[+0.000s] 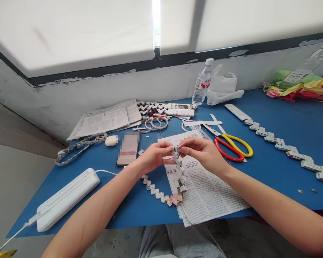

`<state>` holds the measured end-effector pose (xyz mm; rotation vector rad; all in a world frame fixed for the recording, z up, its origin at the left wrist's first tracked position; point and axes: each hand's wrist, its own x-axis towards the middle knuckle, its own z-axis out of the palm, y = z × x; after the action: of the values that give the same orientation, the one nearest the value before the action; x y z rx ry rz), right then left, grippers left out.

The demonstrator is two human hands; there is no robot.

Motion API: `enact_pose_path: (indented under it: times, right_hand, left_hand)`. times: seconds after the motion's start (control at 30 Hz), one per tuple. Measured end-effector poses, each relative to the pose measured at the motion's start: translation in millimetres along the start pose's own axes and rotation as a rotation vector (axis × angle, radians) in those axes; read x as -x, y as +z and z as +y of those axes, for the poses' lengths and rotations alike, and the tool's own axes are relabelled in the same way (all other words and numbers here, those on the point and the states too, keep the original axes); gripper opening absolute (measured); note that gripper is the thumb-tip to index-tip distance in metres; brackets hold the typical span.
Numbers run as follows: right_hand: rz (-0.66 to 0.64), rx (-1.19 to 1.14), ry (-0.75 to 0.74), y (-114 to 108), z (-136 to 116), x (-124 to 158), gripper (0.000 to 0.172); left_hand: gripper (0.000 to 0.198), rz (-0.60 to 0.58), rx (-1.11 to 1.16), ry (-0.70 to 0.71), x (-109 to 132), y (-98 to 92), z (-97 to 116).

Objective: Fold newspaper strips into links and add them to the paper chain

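Left hand (155, 157): thumb and index finger are closing together on the upper end of a zigzag folded-paper chain (181, 170); a lower finger is extending beneath the pinch, toward the chain. Right hand (204, 152): thumb and index fingertip are clamping the same end from the other side, leaving no visible gap in that grip. The two grips are working just beside each other, with only a short bit of folded paper showing between them. Exact fingertip contact is partly hidden by the fingers.

Chain position: its upper end is standing raised between the hands, above a newspaper sheet (212, 195). From there it is running down past the sheet's left edge, curving at the bottom, and passing back up and leftward over the blue desk (271, 182) to behind the left wrist.

Surroundings: scissors (233, 147) with one red and one yellow handle are lying to the right of the sheet. A smartphone (127, 150) is lying near the left hand. A second zigzag paper chain (290, 148) is stretching diagonally across the right side, well apart from both hands. A looped paper chain (80, 148) is lying at far left.
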<state>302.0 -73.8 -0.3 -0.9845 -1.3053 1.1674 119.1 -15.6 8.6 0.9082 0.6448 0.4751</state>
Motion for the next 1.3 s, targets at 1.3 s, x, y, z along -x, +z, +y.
enact_pose_path:
  times: [1.3]
  right_hand:
    - [-0.006,0.279,-0.006,-1,11,-5,0.02]
  left_hand:
    - [0.056,0.276,-0.348,0.234,2,9.0,-19]
